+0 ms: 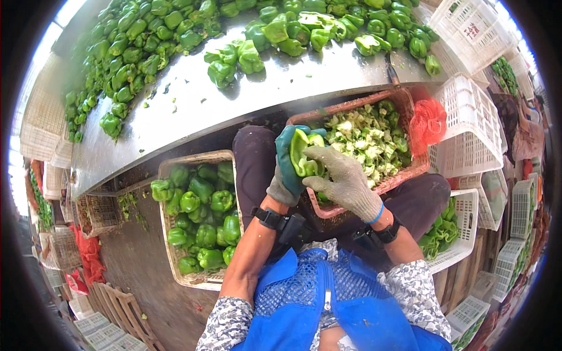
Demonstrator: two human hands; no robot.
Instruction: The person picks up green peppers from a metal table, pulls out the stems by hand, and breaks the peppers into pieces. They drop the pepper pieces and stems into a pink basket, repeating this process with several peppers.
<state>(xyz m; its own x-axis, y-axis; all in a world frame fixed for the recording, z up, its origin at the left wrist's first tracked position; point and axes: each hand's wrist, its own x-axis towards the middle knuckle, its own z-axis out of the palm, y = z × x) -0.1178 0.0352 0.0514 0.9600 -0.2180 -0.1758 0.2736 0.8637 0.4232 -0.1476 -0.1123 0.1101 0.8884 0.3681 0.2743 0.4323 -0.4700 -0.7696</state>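
Note:
An opened green bell pepper (301, 153), its pale inside showing, is cupped in my left hand (287, 161), which wears a teal and grey glove. My right hand (345, 178), in a grey knit glove, closes against the pepper's right side with fingertips at the cut part; exactly what those fingertips pinch is hidden. Both hands are over the near left edge of a pinkish-red crate (374, 195). That crate holds many pale pepper cores and seed pieces (357, 140). At the metal table's edge lies a knife (393, 75) with a dark handle.
Heaped green peppers (146, 35) cover the far side of the metal table (175, 123). A crate (167, 251) of whole peppers stands left of my legs. To my right are a white crate (465, 234) with pepper pieces, stacked white baskets (468, 126) and red netting (427, 120).

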